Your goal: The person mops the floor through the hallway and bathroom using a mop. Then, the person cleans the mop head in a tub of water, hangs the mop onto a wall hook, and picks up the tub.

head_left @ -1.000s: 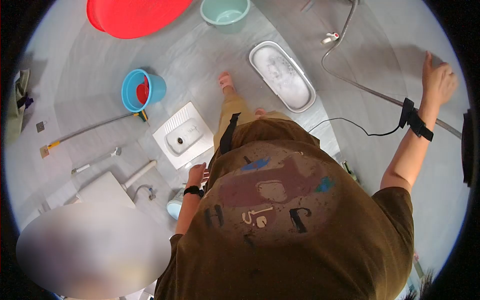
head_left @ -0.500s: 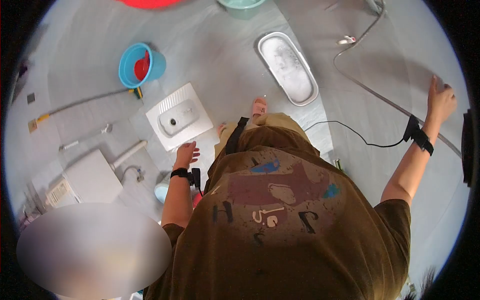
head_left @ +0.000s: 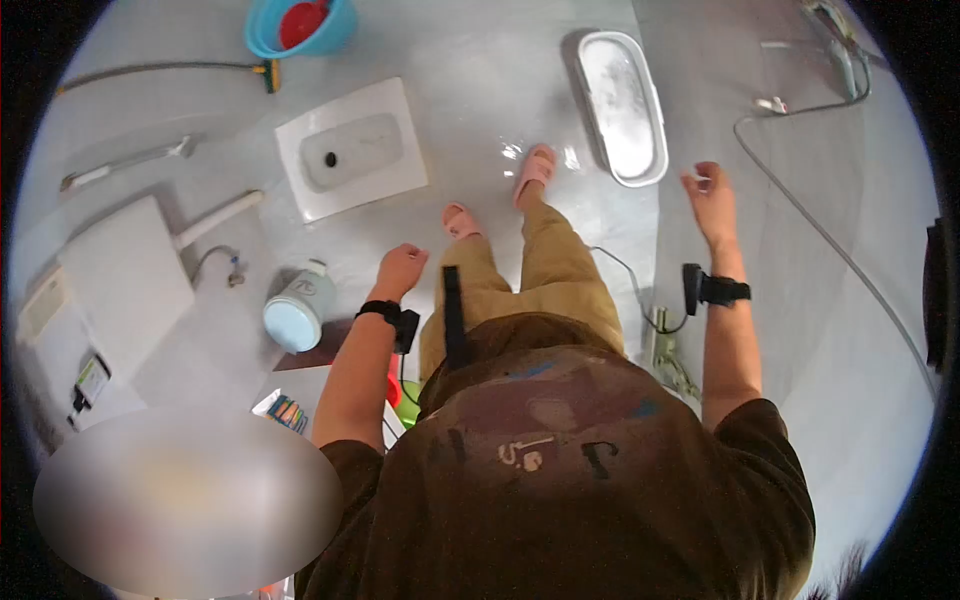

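Observation:
My right hand hangs in the air just right of a long white tub with whitish foam inside. Its thumb and fingers are curved but apart, and they hold nothing I can see. My left hand is beside my left thigh, its fingers curled in with nothing visible in them. Below and left of it stands a light blue lidded container. Both wrists wear black straps with small devices.
A squat toilet is set in the floor ahead left. Beyond it stands a blue bucket with a red scoop. A long-handled brush lies left. A hose runs along the right wall. Water glistens near my pink slippers.
My right hand has come away from the right wall, inward to beside the tub. My left hand has risen slightly, its fingers now curled. The view has shifted, showing more of my legs.

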Demonstrator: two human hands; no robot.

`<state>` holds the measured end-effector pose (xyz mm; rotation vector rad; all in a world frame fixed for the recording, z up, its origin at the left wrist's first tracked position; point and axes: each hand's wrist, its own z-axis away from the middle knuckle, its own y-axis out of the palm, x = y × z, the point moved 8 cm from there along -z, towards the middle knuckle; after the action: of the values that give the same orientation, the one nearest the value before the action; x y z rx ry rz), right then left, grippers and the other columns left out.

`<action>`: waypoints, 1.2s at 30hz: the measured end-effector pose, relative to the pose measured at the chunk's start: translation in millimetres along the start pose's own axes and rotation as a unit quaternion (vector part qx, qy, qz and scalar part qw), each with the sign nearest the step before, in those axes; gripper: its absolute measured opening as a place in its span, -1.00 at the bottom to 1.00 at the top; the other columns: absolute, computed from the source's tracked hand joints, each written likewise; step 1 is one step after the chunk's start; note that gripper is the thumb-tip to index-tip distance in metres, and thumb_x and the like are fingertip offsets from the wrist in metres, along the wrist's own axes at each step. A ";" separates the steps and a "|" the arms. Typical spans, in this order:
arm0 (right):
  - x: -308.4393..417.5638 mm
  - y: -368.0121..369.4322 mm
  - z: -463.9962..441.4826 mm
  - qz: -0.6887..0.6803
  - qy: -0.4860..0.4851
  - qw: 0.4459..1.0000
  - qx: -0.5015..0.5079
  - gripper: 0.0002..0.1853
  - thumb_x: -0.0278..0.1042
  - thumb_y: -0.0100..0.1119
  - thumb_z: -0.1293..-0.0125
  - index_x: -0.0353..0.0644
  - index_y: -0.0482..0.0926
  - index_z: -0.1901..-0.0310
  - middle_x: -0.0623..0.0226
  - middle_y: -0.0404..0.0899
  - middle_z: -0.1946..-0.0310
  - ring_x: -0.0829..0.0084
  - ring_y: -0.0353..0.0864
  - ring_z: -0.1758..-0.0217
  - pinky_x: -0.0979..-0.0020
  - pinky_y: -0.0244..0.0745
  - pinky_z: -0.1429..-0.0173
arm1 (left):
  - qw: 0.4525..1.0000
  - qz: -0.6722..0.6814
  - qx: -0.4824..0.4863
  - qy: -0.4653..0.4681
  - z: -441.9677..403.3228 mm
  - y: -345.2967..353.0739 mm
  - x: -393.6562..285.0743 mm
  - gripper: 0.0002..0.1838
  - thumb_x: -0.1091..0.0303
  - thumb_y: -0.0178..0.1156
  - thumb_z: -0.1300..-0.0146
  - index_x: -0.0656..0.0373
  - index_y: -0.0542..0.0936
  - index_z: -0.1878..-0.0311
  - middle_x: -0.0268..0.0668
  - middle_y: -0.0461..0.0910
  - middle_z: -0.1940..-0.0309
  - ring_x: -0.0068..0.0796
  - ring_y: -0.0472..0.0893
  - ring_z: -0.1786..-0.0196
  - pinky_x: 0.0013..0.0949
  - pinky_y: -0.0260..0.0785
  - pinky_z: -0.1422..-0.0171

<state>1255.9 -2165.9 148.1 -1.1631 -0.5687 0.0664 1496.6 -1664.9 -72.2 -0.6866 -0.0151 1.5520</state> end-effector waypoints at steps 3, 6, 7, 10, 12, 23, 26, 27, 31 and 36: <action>-20.0 31.1 18.1 0.024 0.040 0.998 0.052 -0.51 -0.10 0.25 -0.20 -0.41 0.50 0.05 -0.03 0.57 0.08 0.15 0.61 0.12 0.26 0.49 0.02 | 1.000 -0.002 0.027 -0.005 -13.2 21.8 19.0 -0.59 0.04 0.13 -0.19 0.24 0.63 0.19 -0.06 0.66 0.30 -0.09 0.63 0.15 -0.18 0.44 0.00; -54.7 46.0 38.7 0.057 0.068 0.992 0.094 -0.49 -0.05 0.24 -0.19 -0.41 0.51 0.06 -0.07 0.58 0.08 0.12 0.61 0.08 0.25 0.49 0.00 | 0.994 0.067 0.058 -0.065 -10.4 34.5 2.8 -0.59 0.04 0.12 -0.19 0.24 0.63 0.19 -0.10 0.66 0.38 -0.19 0.65 0.26 -0.24 0.46 0.05; -73.6 50.3 41.9 0.087 0.075 0.987 0.113 -0.48 -0.03 0.24 -0.19 -0.40 0.52 0.06 -0.08 0.58 0.08 0.10 0.61 0.06 0.25 0.49 -0.01 | 0.994 0.068 0.059 -0.063 -17.7 43.7 -1.6 -0.59 0.04 0.12 -0.19 0.24 0.63 0.19 -0.10 0.66 0.38 -0.19 0.65 0.26 -0.24 0.46 0.05; -140.8 67.6 47.6 0.077 0.136 0.977 0.146 -0.47 0.00 0.23 -0.20 -0.38 0.51 0.05 0.01 0.60 0.12 0.18 0.62 0.13 0.28 0.51 0.05 | 0.998 0.048 0.027 0.007 -39.0 67.8 -38.9 -0.59 0.04 0.12 -0.18 0.24 0.62 0.18 -0.13 0.65 0.44 -0.29 0.66 0.36 -0.29 0.48 0.14; -177.4 79.7 50.1 -0.006 0.206 0.964 0.170 -0.46 0.01 0.23 -0.20 -0.37 0.49 0.03 0.08 0.59 0.15 0.24 0.61 0.15 0.31 0.51 0.07 | 0.993 0.089 0.081 0.017 -49.1 90.9 -78.9 -0.61 0.08 0.14 -0.26 0.28 0.56 0.13 -0.25 0.62 0.36 -0.50 0.61 0.44 -0.43 0.44 0.45; -377.5 195.0 -23.2 -0.297 0.418 0.833 0.207 -0.39 -0.05 0.23 -0.22 -0.37 0.34 -0.12 0.19 0.48 0.08 0.34 0.57 0.16 0.32 0.54 0.13 | 0.986 0.125 0.110 -0.027 -158.9 301.3 -213.4 -0.64 0.08 0.13 -0.25 0.24 0.59 0.18 -0.20 0.64 0.28 -0.37 0.64 0.26 -0.30 0.49 0.22; -414.9 223.0 -50.1 -0.304 0.412 0.833 0.209 -0.38 -0.04 0.23 -0.21 -0.38 0.35 -0.12 0.19 0.48 0.08 0.34 0.58 0.16 0.32 0.54 0.15 | 0.990 -0.081 0.071 0.088 -198.0 340.6 -243.2 -0.63 0.07 0.12 -0.27 0.25 0.59 0.19 -0.17 0.63 0.27 -0.29 0.62 0.22 -0.25 0.49 0.19; -424.9 233.2 -57.2 -0.305 0.409 0.833 0.215 -0.38 -0.04 0.23 -0.21 -0.38 0.35 -0.12 0.19 0.48 0.08 0.34 0.58 0.16 0.32 0.54 0.15 | 0.974 -0.165 0.053 0.144 -209.7 349.2 -252.5 -0.61 0.06 0.14 -0.24 0.26 0.59 0.20 -0.10 0.64 0.26 -0.20 0.62 0.19 -0.21 0.48 0.13; -463.9 267.5 -80.3 -0.299 0.406 0.833 0.228 -0.39 -0.02 0.22 -0.21 -0.38 0.37 -0.11 0.19 0.48 0.08 0.33 0.58 0.15 0.33 0.55 0.17 | 0.929 -0.264 0.003 0.261 -308.3 398.4 -257.9 -0.61 0.05 0.15 -0.21 0.27 0.60 0.23 -0.02 0.62 0.21 -0.04 0.59 0.15 -0.12 0.44 0.04; -482.0 309.9 -110.1 -0.382 0.411 0.799 0.216 -0.36 -0.06 0.23 -0.22 -0.39 0.30 -0.17 0.12 0.44 0.04 0.25 0.56 0.08 0.29 0.57 0.10 | 0.977 0.163 0.071 0.121 -405.1 393.4 -281.1 -0.56 0.03 0.14 -0.24 0.11 0.54 -0.06 -0.24 0.58 0.09 -0.30 0.53 -0.05 -0.18 0.38 -0.12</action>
<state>966.2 -2293.8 -342.0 -0.3589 -0.1761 -0.9304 1297.3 -2129.5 -449.5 -0.7882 0.4055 1.7502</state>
